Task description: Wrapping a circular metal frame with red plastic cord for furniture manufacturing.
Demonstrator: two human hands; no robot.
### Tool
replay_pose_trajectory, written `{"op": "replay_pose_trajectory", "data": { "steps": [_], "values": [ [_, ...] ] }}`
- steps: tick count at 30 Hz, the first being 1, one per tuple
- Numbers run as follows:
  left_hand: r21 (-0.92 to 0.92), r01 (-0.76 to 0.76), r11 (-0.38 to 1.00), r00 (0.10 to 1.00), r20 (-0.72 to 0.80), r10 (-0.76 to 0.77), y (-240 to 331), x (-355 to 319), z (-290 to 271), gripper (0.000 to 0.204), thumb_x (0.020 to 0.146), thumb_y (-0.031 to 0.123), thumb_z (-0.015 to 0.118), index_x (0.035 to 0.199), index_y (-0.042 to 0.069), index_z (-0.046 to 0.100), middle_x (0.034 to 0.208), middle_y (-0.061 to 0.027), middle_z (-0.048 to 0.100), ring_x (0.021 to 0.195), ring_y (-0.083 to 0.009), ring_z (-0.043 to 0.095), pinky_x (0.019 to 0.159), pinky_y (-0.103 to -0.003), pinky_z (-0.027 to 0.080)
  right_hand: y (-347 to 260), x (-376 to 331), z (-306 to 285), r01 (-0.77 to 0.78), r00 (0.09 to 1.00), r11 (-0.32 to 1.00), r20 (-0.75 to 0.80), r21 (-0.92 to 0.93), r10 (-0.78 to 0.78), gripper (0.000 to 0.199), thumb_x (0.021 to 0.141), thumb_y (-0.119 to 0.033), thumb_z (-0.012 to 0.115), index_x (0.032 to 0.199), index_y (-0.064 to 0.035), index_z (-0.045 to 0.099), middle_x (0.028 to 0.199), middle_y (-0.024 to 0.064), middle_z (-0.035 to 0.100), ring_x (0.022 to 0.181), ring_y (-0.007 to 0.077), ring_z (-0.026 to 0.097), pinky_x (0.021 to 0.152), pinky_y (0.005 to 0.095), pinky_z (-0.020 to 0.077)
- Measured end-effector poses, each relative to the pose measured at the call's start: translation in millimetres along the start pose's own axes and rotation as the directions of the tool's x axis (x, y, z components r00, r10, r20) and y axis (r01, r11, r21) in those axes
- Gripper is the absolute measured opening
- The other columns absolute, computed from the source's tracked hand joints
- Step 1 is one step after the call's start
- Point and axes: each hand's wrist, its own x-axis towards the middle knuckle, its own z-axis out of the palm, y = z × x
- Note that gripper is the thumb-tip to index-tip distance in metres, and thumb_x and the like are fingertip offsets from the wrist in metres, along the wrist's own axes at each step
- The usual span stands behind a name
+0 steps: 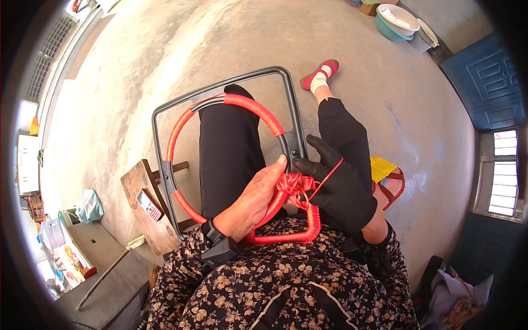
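Observation:
A black metal frame (220, 76), a rounded rectangle with a ring inside it, leans across my lap. Glossy red cord (256, 110) is wound tightly round parts of the ring and round the corner nearest my body, while other stretches show bare black tube. My bare left hand (248, 199) is closed round the ring's near right side, its thumb lying along the tube. Beside it, my black-gloved right hand (342, 192) grips a bunched hank of red cord (295, 186). One strand runs taut from the hank up over the gloved fingers. Some of the right fingertips are hidden behind the hank.
A wooden stool (144, 181) with a mobile phone (149, 205) on it stands to my left. Past my right knee is a red sandal (394, 190) beside something yellow (381, 168). Basins (393, 30) stand at the far right, near a blue door (484, 74).

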Motion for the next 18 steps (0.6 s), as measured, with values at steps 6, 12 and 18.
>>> {"op": "replay_pose_trajectory", "data": {
  "steps": [6, 12, 18],
  "values": [
    [0.002, -0.157, 0.988, 0.971, -0.179, 0.155, -8.4, 3.2, 4.3, 0.032, 0.097, 0.035, 0.050, 0.095, 0.004, 0.058, 0.080, -0.0044, 0.063, 0.066, -0.0114, 0.061, 0.061, -0.026, 0.052, -8.0, 8.5, 12.2, 0.186, 0.981, 0.957, -0.020, -0.223, -0.195, 0.044, 0.074, -0.019, 0.071, 0.114, -0.0076, 0.058, 0.132, 0.0194, 0.044, 0.119, 0.0373, 0.046, 0.097, 0.0424, 0.0405],
    [0.132, -0.166, 0.977, 0.969, -0.162, 0.186, -5.5, 1.0, 12.5, 0.022, 0.094, 0.028, 0.056, 0.092, 0.006, 0.059, 0.079, -0.0010, 0.061, 0.064, -0.0068, 0.057, 0.057, -0.020, 0.046, -0.9, -13.9, -5.8, -0.155, 0.970, 0.905, -0.113, 0.397, 0.216, 0.029, 0.075, -0.010, 0.069, 0.102, -0.0051, 0.061, 0.101, 0.0125, 0.063, 0.091, 0.0284, 0.062, 0.079, 0.0357, 0.0491],
    [0.244, 0.033, 0.969, 0.987, -0.162, 0.007, 2.5, -7.1, 17.0, 0.020, 0.090, 0.024, 0.060, 0.092, 0.004, 0.060, 0.081, -0.0045, 0.063, 0.068, -0.0095, 0.059, 0.056, -0.023, 0.050, 77.4, -54.6, -60.7, -0.422, 0.901, 0.907, -0.111, 0.000, 0.419, 0.017, 0.081, -0.006, 0.064, 0.096, 0.0001, 0.061, 0.083, 0.0117, 0.065, 0.081, 0.0225, 0.065, 0.072, 0.0336, 0.0508]
  ]
}}
